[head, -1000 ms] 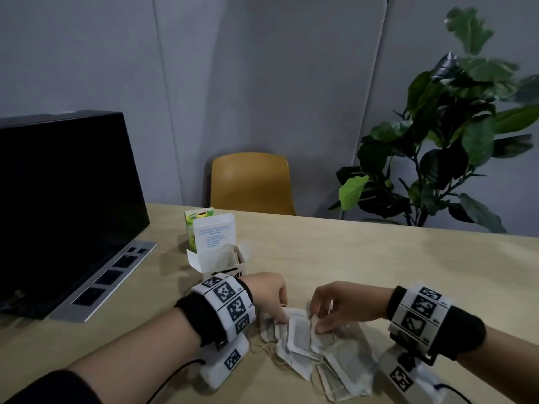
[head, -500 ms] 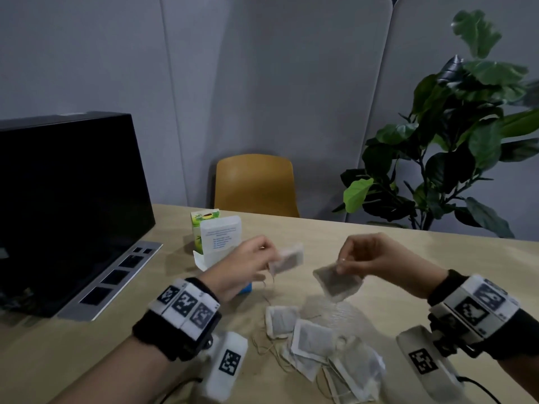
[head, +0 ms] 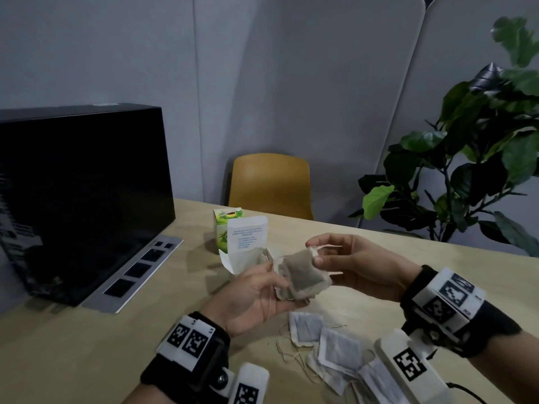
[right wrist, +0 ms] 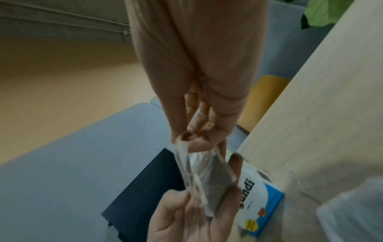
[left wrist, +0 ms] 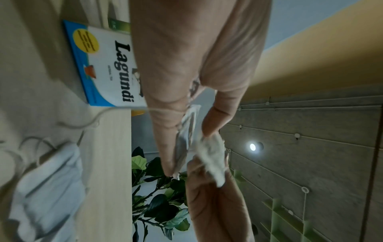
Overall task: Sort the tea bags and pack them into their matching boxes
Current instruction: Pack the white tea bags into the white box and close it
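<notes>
Both hands were raised above the tabletop [head: 379, 258], meeting over a small bundle of tea bags [head: 303, 277]. The left hand [head: 253, 298] lay palm up beneath the bundle, its fingers loosely cupped and its thumb pressed against the near edge of the bags, so that it gripped them from below. The right hand [head: 350, 263] came in from the other side; its thumb and forefinger pinched the top corner of the uppermost bag, the other fingers curved above it. In the left wrist view the pinch showed clearly: thumb on one side, fingers on the other, with thin crumpled paper between. A pale string trailed from the bags.

The held bags were flat, squarish pouches of soft, fibrous paper, brownish-grey where the filling showed through, with lighter crimped borders. Below the hands a loose heap of more tea bags [head: 329, 345] lay on the tabletop, whiter at the edges and grey in the middle, overlapping one another, with thin strings tangled among them.

Behind the left hand stood an open white box [head: 248, 243], its lid flap upright and printed with small blue text; the wrist views showed a blue band and the word "Lagundi" on its face. A green box [head: 224, 225] stood just behind it, touching or nearly so. The tabletop was smooth, pale wood grain.
</notes>
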The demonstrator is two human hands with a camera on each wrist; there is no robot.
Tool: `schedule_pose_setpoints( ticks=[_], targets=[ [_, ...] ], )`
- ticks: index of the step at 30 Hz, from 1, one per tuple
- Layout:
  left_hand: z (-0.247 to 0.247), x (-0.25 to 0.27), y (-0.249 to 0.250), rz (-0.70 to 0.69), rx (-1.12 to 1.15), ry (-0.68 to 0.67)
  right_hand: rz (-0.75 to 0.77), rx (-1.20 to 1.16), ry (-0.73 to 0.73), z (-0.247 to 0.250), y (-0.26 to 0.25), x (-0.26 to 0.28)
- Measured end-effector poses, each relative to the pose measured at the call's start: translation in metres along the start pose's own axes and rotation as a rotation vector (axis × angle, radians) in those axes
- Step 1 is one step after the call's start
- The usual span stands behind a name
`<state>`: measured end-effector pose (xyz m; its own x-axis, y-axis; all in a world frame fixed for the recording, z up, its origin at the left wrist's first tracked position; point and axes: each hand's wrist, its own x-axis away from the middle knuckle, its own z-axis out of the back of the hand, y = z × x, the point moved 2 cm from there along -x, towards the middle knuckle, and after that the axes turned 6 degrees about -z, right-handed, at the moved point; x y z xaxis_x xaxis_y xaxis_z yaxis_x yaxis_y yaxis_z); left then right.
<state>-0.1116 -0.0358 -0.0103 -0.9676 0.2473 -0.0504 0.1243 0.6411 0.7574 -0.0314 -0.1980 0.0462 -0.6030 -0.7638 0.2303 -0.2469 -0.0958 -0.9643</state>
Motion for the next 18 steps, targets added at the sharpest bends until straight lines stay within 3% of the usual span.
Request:
schedule_pose_setpoints(
  ticks=[3, 8, 11, 14, 16, 18],
  targets=[
    [0.004, 0.001, 0.0, -0.038, 0.007, 0.012, 0.071, -0.02, 0.021, -0.012, 0.001, -0.009],
    [0.001, 0.007, 0.002, 0.009, 0.169, -0.095, 0.11, 0.598, -0.005, -0.023, -0.014, -0.02],
    [0.007, 0.001, -0.004, -0.005, 0.027, 0.057, 0.132, 0.784, -0.002, -0.03, -0.023, -0.027],
    [0.012, -0.003, -0.008, -0.094, -0.026, 0.202, 0.164, 0.809, 0.198, -0.031, -0.015, -0.031],
    [0.014, -0.004, -0.007, -0.205, 0.019, 0.28, 0.09, 0.713, 0.322, -0.029, 0.0, -0.029],
    [0.015, -0.004, -0.004, -0.307, 0.07, 0.34, -0.024, 0.556, 0.338, -0.027, 0.015, -0.027]
  ],
)
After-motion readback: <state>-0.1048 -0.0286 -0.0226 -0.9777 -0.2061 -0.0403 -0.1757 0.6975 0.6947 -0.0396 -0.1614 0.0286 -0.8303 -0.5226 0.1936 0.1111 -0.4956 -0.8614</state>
